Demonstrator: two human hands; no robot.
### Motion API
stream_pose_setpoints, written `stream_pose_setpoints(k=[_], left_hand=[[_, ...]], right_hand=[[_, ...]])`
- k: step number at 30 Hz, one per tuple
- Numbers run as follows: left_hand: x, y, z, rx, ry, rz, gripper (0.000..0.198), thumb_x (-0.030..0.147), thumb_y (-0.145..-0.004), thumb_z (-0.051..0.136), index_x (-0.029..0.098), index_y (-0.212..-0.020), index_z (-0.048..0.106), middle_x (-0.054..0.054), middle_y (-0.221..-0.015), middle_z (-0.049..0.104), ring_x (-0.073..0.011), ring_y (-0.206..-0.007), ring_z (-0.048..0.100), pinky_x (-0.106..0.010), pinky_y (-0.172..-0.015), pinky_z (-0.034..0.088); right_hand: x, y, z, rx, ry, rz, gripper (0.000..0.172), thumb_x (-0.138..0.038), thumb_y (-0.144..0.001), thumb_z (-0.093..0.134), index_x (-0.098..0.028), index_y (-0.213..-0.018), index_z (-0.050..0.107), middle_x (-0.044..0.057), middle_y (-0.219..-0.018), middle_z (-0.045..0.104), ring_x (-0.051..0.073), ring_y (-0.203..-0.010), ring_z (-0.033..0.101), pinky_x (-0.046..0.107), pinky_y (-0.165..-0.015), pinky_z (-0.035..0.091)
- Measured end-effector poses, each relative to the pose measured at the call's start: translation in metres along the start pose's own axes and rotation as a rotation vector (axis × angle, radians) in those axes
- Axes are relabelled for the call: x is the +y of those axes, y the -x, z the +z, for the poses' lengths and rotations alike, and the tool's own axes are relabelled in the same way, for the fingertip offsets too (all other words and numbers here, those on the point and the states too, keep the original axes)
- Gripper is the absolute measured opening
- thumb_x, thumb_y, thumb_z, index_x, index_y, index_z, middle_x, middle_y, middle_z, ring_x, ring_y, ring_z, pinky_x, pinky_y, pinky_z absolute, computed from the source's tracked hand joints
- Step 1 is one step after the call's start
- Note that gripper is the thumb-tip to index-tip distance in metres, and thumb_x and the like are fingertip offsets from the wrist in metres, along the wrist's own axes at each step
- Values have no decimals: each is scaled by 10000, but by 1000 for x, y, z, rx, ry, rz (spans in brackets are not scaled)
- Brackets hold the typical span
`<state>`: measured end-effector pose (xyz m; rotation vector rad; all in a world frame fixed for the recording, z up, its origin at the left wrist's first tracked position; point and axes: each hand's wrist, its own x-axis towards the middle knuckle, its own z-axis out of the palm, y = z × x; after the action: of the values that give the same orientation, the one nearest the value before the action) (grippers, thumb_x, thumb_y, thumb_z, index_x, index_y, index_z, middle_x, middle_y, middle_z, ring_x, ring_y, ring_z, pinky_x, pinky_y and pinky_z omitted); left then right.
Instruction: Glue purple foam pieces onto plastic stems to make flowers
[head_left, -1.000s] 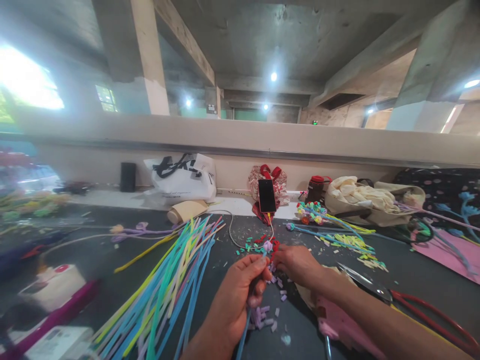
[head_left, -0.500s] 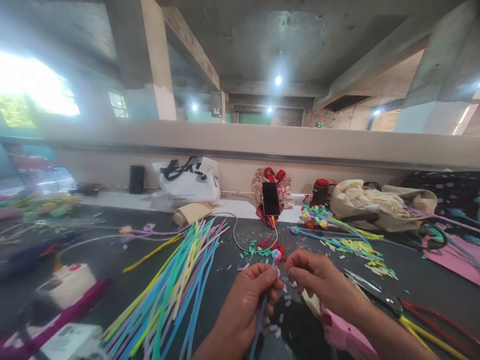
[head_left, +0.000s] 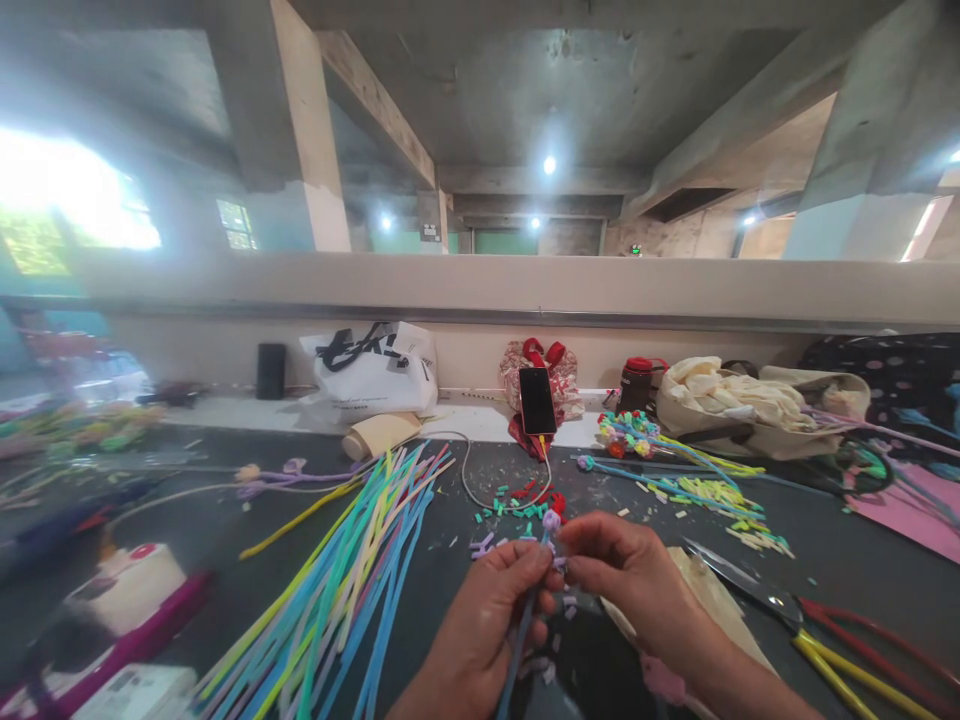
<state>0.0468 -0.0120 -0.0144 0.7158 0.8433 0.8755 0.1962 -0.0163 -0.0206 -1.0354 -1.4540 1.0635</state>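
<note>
My left hand (head_left: 491, 620) is closed round a blue stem (head_left: 513, 660) that runs down toward me. The stem ends in a small purple bud (head_left: 551, 521) at my fingertips. My right hand (head_left: 626, 575) pinches at that bud from the right, thumb and fingers pressed together. Both hands hover over a dark table (head_left: 450, 560) strewn with small purple, green and red cut pieces (head_left: 517, 500).
A fan of blue, green and yellow stems (head_left: 345, 580) lies to the left. Scissors with red and yellow handles (head_left: 795, 610) lie to the right. A phone (head_left: 537, 400) on a cable, bags (head_left: 375, 365), a red-lidded cup (head_left: 634, 385) and finished stems (head_left: 675, 470) line the back.
My hands rose slightly and closed together on the purple bud. The camera tilted, so the pink object under my right wrist is now mostly out of sight.
</note>
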Motion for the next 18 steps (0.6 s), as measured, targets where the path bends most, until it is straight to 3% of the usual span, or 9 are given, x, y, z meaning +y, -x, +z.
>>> stream_pose_setpoints(k=[6, 12, 15, 18], left_hand=[[-4, -1, 0, -12, -44, 0, 157, 267, -726, 580, 121, -682, 544, 46, -514, 517, -6, -345, 400, -98, -329, 318], [-6, -1, -1, -40, -66, 26, 202, 296, -710, 590, 114, -632, 550, 46, -450, 488, -9, -321, 379, -98, -321, 298], [-4, -2, -1, -37, -41, -8, 202, 279, -716, 572, 117, -599, 544, 53, -408, 465, -9, -299, 365, -98, -318, 281], [-3, -1, -1, -36, 30, -53, 199, 271, -713, 563, 119, -587, 547, 55, -394, 451, -15, -298, 371, -100, -320, 282]], right_hand=[[1, 0, 0, 20, 115, -58, 211, -143, -686, 604, -194, -889, 616, -13, -699, 655, 136, -632, 589, 229, -594, 445], [-4, 6, 5, 48, 278, -82, 185, -131, -704, 574, -207, -867, 617, -8, -736, 672, 149, -661, 610, 237, -616, 458], [-7, 6, 5, 52, 214, -63, 157, -154, -694, 595, -202, -840, 624, -10, -718, 669, 145, -654, 607, 230, -607, 457], [-8, 2, 0, 77, 55, -18, 88, -226, -724, 577, -183, -788, 620, -15, -633, 640, 125, -563, 580, 204, -499, 432]])
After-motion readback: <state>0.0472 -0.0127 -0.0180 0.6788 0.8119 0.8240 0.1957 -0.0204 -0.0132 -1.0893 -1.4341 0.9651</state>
